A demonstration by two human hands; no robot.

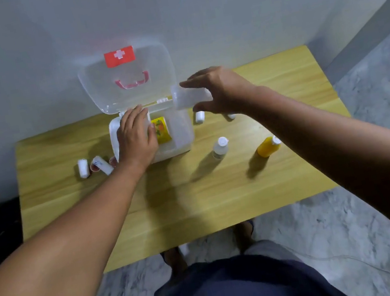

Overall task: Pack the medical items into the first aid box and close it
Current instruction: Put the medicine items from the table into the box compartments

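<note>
One first aid box (181, 134) at frame centre, lid (127, 81) propped open against wall; yellow packet (161, 130) lying inside. Clear bottle (220, 148) and orange bottle (268, 146) standing right of box on wooden surface (197, 194); white rolls (83, 168) lower left of box. Left hand (136, 138) flat, fingers spread, resting on box's left part. Right hand (220, 91) above box's right edge, grip clamped on translucent container (188, 96).

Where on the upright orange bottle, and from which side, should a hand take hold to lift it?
Grip the orange bottle around its round body below the white cap, coming from above and the right, where the table is bare. It stands upright with nothing touching it.
</note>
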